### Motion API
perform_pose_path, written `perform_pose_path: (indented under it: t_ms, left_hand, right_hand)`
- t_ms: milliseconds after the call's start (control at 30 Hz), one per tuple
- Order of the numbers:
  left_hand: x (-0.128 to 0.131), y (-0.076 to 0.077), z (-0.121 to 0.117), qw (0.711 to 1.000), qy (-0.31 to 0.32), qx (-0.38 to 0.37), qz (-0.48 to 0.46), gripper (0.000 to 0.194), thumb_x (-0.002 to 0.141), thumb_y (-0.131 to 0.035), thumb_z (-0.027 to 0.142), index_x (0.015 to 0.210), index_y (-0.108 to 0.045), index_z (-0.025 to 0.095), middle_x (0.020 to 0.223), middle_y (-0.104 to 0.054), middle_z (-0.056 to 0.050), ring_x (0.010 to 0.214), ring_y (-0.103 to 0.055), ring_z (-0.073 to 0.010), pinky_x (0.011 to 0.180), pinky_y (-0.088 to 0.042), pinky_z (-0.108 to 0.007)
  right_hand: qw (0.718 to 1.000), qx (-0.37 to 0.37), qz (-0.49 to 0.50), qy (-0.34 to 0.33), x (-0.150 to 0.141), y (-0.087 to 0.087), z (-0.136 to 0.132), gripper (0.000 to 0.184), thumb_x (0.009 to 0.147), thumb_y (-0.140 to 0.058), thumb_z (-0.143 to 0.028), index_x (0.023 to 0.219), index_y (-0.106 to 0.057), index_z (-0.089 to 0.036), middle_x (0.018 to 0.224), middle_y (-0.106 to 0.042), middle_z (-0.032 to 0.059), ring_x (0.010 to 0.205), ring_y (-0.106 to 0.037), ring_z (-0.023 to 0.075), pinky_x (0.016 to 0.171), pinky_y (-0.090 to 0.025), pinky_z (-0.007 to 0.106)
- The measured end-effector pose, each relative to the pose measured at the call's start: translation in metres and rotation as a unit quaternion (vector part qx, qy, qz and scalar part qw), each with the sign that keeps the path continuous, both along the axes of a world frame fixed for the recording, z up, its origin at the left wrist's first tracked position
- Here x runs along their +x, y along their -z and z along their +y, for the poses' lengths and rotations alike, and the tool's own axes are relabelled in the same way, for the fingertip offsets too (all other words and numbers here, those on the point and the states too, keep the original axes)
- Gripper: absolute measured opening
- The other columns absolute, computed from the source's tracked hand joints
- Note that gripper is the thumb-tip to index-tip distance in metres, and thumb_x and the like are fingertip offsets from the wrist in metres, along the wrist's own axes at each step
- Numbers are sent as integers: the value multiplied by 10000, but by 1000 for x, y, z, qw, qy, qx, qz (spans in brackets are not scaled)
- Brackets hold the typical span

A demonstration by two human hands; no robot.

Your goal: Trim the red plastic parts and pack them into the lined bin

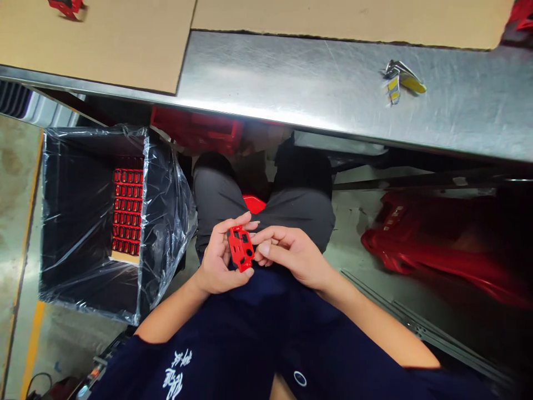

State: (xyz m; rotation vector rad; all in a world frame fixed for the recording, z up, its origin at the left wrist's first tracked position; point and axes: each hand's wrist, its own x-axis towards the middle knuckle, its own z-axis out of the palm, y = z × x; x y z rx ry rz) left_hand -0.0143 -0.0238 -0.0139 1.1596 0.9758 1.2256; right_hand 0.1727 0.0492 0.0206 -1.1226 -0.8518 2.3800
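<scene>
Over my lap, my left hand [220, 255] grips a small red plastic part [240, 247] by its edges, thumb at the lower end and fingers at the upper end. Dark openings and a round black hole mark the part's face. My right hand [291, 253] is just to the right, its thumb and forefinger brought together beside the part's right edge. Whether a small piece sits between those fingertips is too fine to tell.
Left of my legs stands a black bin [91, 222] lined with clear plastic, rows of red parts inside. A metal table [291, 83] ahead carries cardboard sheets [125, 44] and a yellow-handled tool [403, 80]. Red plastic bags or covers [433, 250] lie at right.
</scene>
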Motion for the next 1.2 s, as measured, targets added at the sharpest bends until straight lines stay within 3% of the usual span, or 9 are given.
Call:
perform_pose_path:
  t_ms: [333, 433, 500, 600, 667, 733, 900, 1033, 1200]
  left_hand:
    - [2, -3, 0, 999, -42, -16, 26, 768, 787, -831, 317, 1452, -451, 265, 1425, -565, -185, 1266, -659, -290, 977, -619, -409]
    - [-1, -1, -2, 999, -51, -16, 9, 776, 767, -854, 298, 1444, -475, 263, 1391, -587, -162, 1225, -679, -272, 990, -615, -398]
    - [-4, 1, -4, 998, -55, -22, -3, 786, 769, -853, 293, 1457, -475, 262, 1384, -592, -160, 1187, -695, -264, 981, -621, -398]
    - [-6, 4, -5, 998, -48, -30, -16, 786, 786, -832, 326, 1480, -467, 261, 1374, -595, -160, 1156, -707, -267, 976, -625, -420]
    - [-5, 4, -5, 999, -36, -32, -19, 790, 795, -820, 345, 1493, -458, 267, 1369, -599, -163, 1147, -711, -275, 970, -628, -437]
    - [-3, 4, -5, 999, -28, -30, -17, 794, 797, -815, 358, 1500, -454, 272, 1367, -605, -169, 1138, -716, -286, 958, -632, -451]
    - [1, 1, -5, 1000, -13, -15, 11, 797, 812, -793, 352, 1521, -437, 271, 1369, -596, -183, 1125, -721, -292, 933, -637, -447]
    - [0, -1, -4, 998, 13, 17, 52, 815, 826, -752, 323, 1554, -391, 262, 1373, -565, -184, 1134, -706, -293, 945, -631, -465]
    - [0, -7, 2, 990, 9, 58, 125, 845, 791, -712, 264, 1564, -372, 242, 1358, -555, -178, 1110, -692, -287, 957, -615, -487]
  right_hand:
    - [1000, 13, 1, -26, -7, 3, -4, 298, 788, -822, -444, 880, -743, -172, 690, -714, 21, 613, -649, 141, 633, -533, 274]
    - [987, 135, -91, 10, 7, -1, 9, 301, 848, -763, -478, 824, -745, -178, 664, -712, 32, 598, -639, 150, 620, -521, 281]
    - [929, 280, -226, 85, 28, -7, 31, 310, 899, -709, -475, 784, -744, -189, 644, -697, 26, 601, -632, 156, 633, -516, 291]
    - [731, 462, -443, 236, 71, -19, 76, 252, 930, -663, -425, 857, -750, -200, 770, -720, 37, 710, -660, 186, 728, -536, 333]
    - [610, 523, -526, 278, 97, -24, 106, 234, 901, -684, -374, 1027, -747, -187, 927, -727, 67, 782, -660, 205, 768, -541, 365]
    - [559, 553, -561, 260, 113, -24, 130, 332, 850, -734, -341, 1134, -721, -169, 1021, -701, 91, 798, -644, 209, 803, -539, 388]
    - [562, 548, -594, 176, 107, -11, 165, 505, 780, -817, -457, 1192, -702, -188, 1119, -660, 119, 909, -628, 250, 903, -514, 443]
    - [570, 530, -603, 176, 97, -8, 184, 338, 833, -755, -488, 1021, -747, -207, 1039, -678, 111, 976, -627, 283, 888, -518, 455]
    - [576, 545, -579, 188, 107, -16, 184, 194, 837, -717, -328, 942, -748, -168, 917, -727, 119, 857, -662, 256, 863, -516, 447]
